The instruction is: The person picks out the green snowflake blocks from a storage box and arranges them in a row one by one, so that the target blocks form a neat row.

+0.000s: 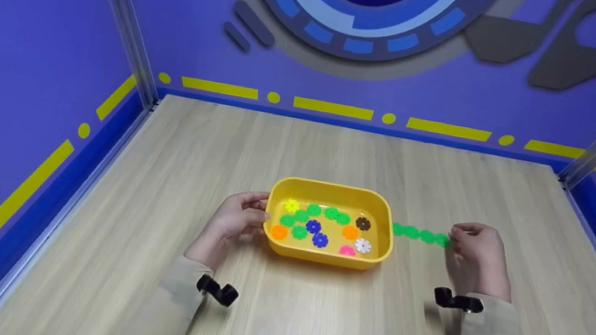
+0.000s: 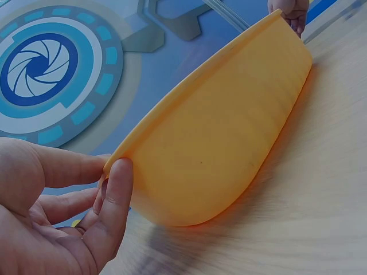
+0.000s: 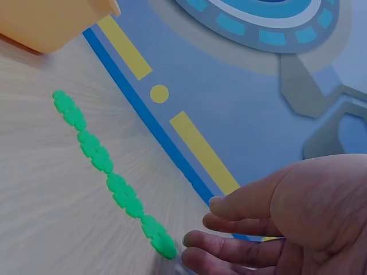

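Note:
My left hand [image 1: 234,216] pinches the left rim of a yellow plastic tub [image 1: 320,258], thumb outside and fingers at the edge, as the left wrist view shows. Inside the tub lie several notched plastic discs: green [image 1: 299,231], blue [image 1: 320,240], orange [image 1: 350,232], yellow [image 1: 291,205], brown [image 1: 363,223], white [image 1: 362,245] and pink [image 1: 347,250]. To the tub's right stretches a chain of joined green discs [image 3: 93,151]. At its right end is my right hand [image 1: 479,251], fingers loosely bent; in the right wrist view the fingertips [image 3: 195,238] are just beside the last disc.
The wood-grain table [image 1: 322,325] is walled by blue-purple panels [image 1: 189,27] with yellow marks at the back and both sides. Metal posts [image 1: 126,12] stand at the back corners. Each sleeved wrist wears a black camera mount [image 1: 458,300].

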